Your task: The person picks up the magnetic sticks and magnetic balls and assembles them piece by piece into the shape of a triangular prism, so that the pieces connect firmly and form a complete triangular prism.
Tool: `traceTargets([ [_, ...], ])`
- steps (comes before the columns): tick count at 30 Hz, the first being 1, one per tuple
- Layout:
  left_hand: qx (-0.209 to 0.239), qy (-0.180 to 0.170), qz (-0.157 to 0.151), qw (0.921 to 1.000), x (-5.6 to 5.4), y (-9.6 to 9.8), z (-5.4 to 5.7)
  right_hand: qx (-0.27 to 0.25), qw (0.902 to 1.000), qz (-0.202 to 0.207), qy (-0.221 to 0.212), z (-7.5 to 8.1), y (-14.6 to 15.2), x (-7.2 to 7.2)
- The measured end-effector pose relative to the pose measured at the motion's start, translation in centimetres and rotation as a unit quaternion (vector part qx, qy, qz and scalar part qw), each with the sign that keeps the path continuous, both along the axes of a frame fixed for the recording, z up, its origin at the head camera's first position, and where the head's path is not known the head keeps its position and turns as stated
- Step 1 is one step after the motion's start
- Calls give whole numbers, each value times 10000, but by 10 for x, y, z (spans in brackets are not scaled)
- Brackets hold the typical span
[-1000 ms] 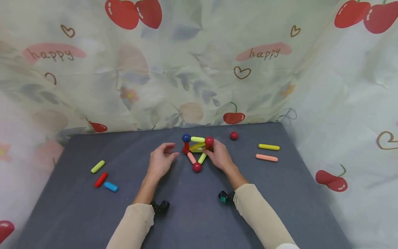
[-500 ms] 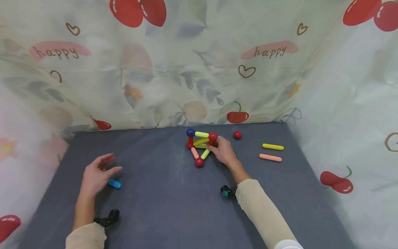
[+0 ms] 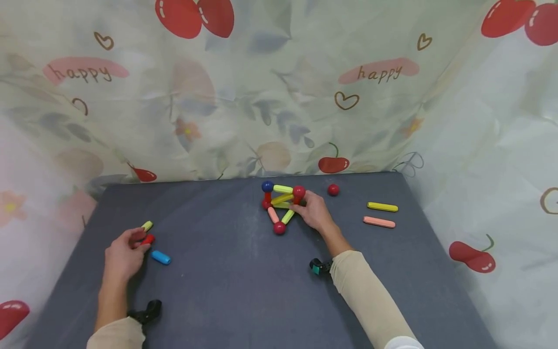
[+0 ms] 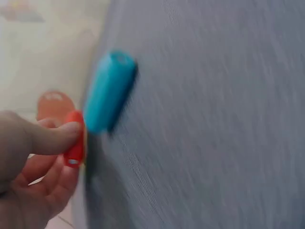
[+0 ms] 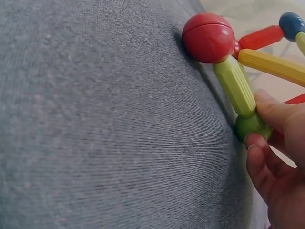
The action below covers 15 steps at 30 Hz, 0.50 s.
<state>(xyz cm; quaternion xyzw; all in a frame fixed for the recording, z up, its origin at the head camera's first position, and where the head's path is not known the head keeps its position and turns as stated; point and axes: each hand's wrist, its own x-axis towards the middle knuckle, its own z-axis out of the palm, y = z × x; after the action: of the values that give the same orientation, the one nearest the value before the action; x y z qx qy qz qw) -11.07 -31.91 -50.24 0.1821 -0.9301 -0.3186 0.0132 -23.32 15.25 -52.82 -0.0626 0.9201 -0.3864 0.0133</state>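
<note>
On the left of the table, my left hand (image 3: 124, 254) pinches a short red rod (image 4: 74, 143) between thumb and fingers. A blue rod (image 4: 109, 93) lies right beside it, and a light green rod (image 3: 147, 226) lies just beyond my fingertips. At the table's far middle stands a frame of magnetic rods and balls, with a blue ball (image 3: 268, 186) on top and a red ball (image 3: 279, 228) at its near corner. My right hand (image 3: 313, 212) holds this frame at its right side, thumb and fingers around a green ball (image 5: 252, 128) at a lower corner.
A loose red ball (image 3: 333, 189) sits behind my right hand. Farther right lie a long yellow rod (image 3: 382, 206) and a long pink rod (image 3: 379, 222). A patterned curtain (image 3: 244, 97) rises along the table's back edge.
My left hand has gone from beside the frame to the left side of the table and taken hold of the red rod. The right hand has stayed at the frame.
</note>
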Motion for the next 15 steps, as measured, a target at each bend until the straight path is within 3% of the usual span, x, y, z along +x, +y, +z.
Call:
traceTargets([
  [3,229,459,194,9985,-4,21,13,-7,10000,98,-15,1,2,-2],
  [5,521,809,135,9953,-8,43,22,-28,9999,149,-43,1,3,-4],
  [8,1057,1254,-254,9861,-15,81,31,-5,9997,212,-107,2,5,-6],
  [11,1576,1648,-791,9704,-24,123,30,30,9994,301,-144,3,5,-7],
  [15,2030,1752,-1391,9533,-35,181,24,46,9992,374,-126,4,4,-9],
])
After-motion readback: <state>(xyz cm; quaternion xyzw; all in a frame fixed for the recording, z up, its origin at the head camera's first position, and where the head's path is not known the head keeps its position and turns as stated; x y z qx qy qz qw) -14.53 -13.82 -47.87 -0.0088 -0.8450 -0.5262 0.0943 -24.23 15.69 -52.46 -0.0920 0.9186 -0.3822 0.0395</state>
